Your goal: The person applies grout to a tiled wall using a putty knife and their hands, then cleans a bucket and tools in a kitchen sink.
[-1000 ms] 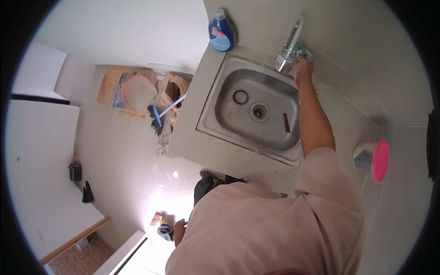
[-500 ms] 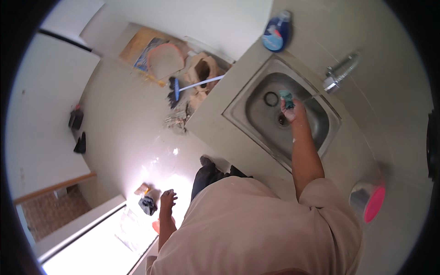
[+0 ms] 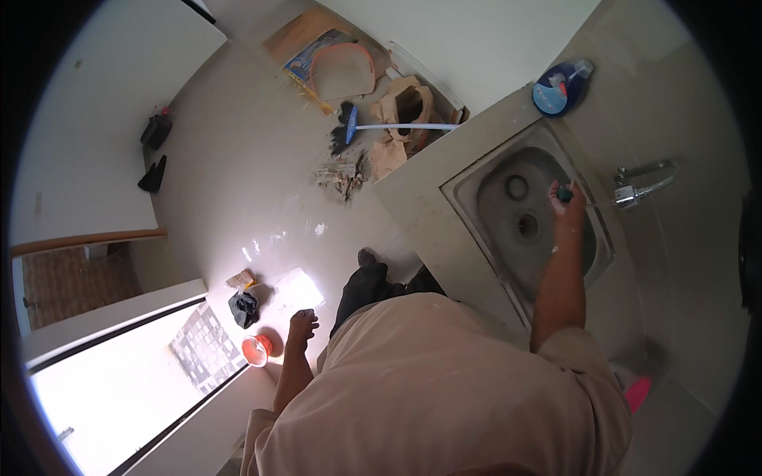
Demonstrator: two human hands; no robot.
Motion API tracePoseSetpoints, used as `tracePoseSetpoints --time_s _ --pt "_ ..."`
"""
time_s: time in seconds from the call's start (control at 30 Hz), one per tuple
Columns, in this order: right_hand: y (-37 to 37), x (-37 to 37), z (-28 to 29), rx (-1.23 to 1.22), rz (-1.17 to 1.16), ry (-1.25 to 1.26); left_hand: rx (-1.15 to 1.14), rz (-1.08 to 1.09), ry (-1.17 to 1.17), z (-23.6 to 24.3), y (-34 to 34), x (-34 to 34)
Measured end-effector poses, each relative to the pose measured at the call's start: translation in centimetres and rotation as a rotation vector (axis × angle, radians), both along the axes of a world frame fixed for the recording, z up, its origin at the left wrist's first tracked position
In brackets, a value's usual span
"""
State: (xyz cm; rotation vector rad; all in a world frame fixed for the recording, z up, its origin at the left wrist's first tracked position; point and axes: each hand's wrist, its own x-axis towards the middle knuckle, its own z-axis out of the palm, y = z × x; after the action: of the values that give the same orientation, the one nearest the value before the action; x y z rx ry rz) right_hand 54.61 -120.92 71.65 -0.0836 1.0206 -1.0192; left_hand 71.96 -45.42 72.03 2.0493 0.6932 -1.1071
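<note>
My right hand (image 3: 568,208) reaches over the steel sink (image 3: 530,222) and is closed on a small dark-green sponge (image 3: 564,193), just under the thin stream from the chrome tap (image 3: 641,183). My left hand (image 3: 302,324) hangs at my side above the floor, fingers loosely apart, holding nothing. My beige shirt fills the lower middle of the view.
A blue detergent bottle (image 3: 558,87) lies on the counter behind the sink. A pink cup (image 3: 636,392) stands at the counter's near right. On the floor lie a blue-handled broom (image 3: 381,127), cardboard scraps (image 3: 401,111), a debris pile (image 3: 341,176), an orange lid (image 3: 255,349) and a black bag (image 3: 244,307).
My right hand left the tap and came down over the sink basin with the sponge. The view swung left, showing more floor. My left hand stays hanging at my side.
</note>
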Motion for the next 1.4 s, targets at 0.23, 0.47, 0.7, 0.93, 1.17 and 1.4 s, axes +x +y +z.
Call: tracePoseSetpoints --time_s 0.23,0.47,0.7,0.93,1.17,1.4 --pt "-10.8 -11.6 0.2 -0.329 0.502 0.24 -0.198 -0.034 0.0 -2.9 -5.6 2.8" --pt "1.0 -0.8 7.6 -0.091 0.331 0.61 -0.097 0.012 -0.036 -1.1 -3.3 3.5" --pt "-1.0 -6.1 4.4 -0.231 0.31 0.298 -0.111 -0.106 0.015 -2.0 -3.7 4.0" --pt "2.6 -2.0 8.0 -0.097 0.106 0.351 -0.052 -0.04 -0.003 -0.9 -2.0 3.6" --pt "-2.8 -7.7 2.1 -0.339 0.338 -0.267 -0.106 -0.064 -0.04 -1.7 -5.1 3.5" --pt "-2.2 -7.4 -1.5 -0.442 0.579 0.553 -0.145 -0.07 -0.136 -1.6 -3.4 4.2"
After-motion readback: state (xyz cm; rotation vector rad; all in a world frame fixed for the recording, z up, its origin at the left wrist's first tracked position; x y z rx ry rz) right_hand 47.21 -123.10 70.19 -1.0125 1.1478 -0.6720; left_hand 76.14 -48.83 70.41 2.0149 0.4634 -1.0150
